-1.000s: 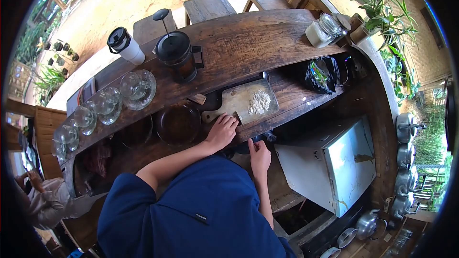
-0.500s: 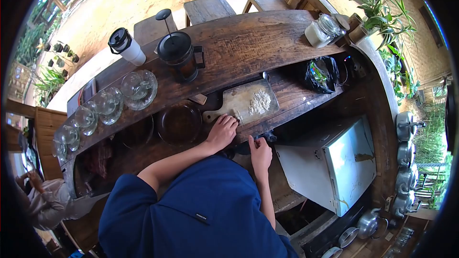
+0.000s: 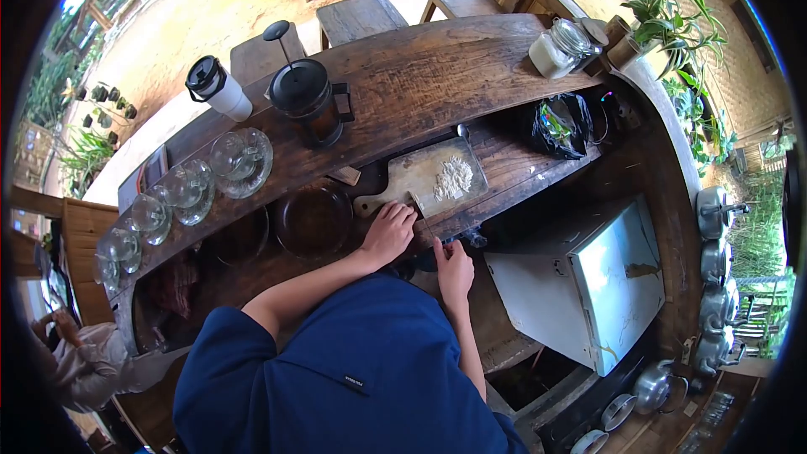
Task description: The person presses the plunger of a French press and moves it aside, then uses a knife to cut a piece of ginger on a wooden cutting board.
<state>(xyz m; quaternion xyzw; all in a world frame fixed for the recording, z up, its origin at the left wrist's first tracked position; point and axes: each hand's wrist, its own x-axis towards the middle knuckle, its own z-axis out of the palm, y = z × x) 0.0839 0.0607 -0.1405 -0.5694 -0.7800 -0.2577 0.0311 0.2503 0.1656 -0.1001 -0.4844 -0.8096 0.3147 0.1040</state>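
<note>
A pale wooden cutting board (image 3: 395, 172) lies on the lower counter, with a heap of chopped whitish pieces (image 3: 454, 178) on its right half. My left hand (image 3: 389, 232) rests at the board's near edge, fingers bent and pressed together; whatever is under the fingertips is too small to make out. Just right of it, my right hand (image 3: 455, 271) is closed around the handle of a knife (image 3: 423, 212). The thin blade points up and left, close beside my left fingertips, over the near edge of the board.
Beyond the board, the raised counter carries a French press (image 3: 307, 97), a white tumbler (image 3: 220, 88), glass cups on saucers (image 3: 239, 164) and a glass jar (image 3: 555, 49). A dark round tray (image 3: 313, 217) lies left of the board, a black plastic bag (image 3: 561, 128) to its right. Kettles (image 3: 714, 261) line the right.
The knife blade now shows more clearly between my hands, beside the left fingertips. Both hands stay in nearly the same place; the whole view has shifted slightly.
</note>
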